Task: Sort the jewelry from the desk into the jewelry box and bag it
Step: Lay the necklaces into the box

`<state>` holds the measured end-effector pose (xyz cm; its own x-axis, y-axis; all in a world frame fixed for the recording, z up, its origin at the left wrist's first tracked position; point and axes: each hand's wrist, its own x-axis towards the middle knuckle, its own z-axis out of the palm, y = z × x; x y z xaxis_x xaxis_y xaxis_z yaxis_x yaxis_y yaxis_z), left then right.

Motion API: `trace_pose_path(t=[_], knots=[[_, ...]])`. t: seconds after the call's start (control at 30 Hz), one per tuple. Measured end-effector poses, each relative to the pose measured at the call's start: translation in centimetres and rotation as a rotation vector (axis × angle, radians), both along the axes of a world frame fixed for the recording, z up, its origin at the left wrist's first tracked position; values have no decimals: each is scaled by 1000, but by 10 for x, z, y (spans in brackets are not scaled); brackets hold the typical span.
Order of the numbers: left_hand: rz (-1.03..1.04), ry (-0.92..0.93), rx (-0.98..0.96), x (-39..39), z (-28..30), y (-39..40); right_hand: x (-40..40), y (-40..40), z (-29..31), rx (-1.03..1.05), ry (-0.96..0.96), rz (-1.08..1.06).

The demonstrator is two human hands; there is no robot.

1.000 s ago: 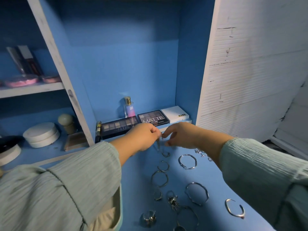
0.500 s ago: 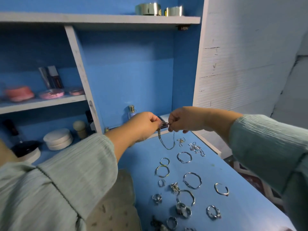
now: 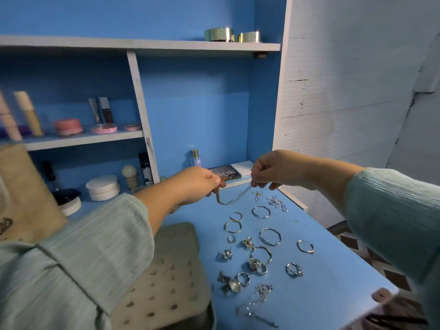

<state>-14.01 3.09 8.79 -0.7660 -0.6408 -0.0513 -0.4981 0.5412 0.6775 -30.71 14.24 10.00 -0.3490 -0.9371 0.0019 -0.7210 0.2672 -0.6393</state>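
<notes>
Just above the middle of the frame, the dark eyeshadow palette [image 3: 223,173] on the low ledge shows pale letters reading "ATTE", its first letter hidden behind a hand.

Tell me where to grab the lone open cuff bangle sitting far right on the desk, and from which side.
Pinch the closed back of the open cuff bangle from above, one finger inside the curve and one outside. It lies flat on the desk, apart from the other pieces, with its gap seemingly toward the upper right, so the solid arc on the near side looks the surest hold.
</notes>
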Motion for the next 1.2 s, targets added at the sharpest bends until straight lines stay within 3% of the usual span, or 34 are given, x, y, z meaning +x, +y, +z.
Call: trace_pose_path(t=[0.43, 0.73, 1.2], knots=[[283, 215, 400, 56, -10, 21, 45, 15, -22, -49, -72, 43], [347, 426, 674, 88, -26, 16, 78, 0, -46, -71, -191, 96], [312, 552, 661, 114, -53, -27, 125, -50, -56, -246, -324, 134]])
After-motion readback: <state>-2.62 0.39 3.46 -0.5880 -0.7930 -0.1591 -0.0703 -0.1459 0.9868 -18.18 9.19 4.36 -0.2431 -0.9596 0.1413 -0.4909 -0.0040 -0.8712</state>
